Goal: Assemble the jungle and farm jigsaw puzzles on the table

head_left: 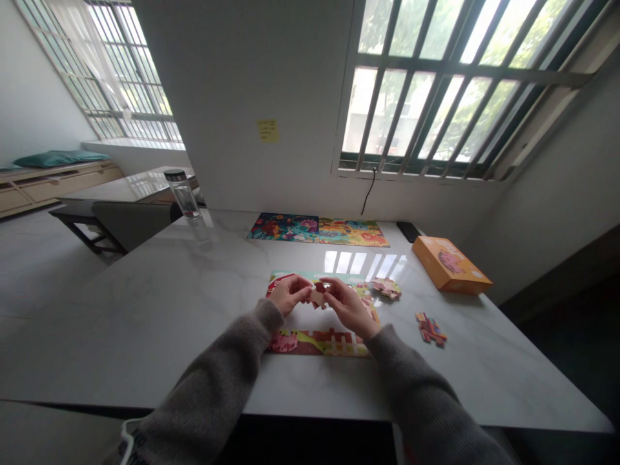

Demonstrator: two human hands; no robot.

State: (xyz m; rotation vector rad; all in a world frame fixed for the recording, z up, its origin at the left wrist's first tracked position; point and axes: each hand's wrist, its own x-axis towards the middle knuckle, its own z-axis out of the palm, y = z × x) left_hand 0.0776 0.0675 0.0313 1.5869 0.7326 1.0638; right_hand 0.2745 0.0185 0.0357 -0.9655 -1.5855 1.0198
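Well left of the fingers and farther off, a clear glass bottle with a dark lid stands on a glossy white, marble-patterned table. Beyond the left fingertips lies a dark blue printed panel with bright flower-like shapes. The left hand has thumb and fingertips pinched narrow on one edge of a small, pale tan and reddish-brown jigsaw piece, raised between both hands. Under the fingers lies a rectangular, brightly coloured farm-picture jigsaw, a pale gap in its middle. The right hand pinches the piece's other edge.

A light grip on the rim seems best: it should spare the knobs and leave the print uncovered for comparing. Which side faces up, I cannot tell.

Beyond the right fingers is a yellow-orange printed panel. Just right of them sits a loose pile of pale pieces, best not brushed by the wrist. Farther right: a flat black phone, a clump of multicoloured pieces, and an orange cardboard box.
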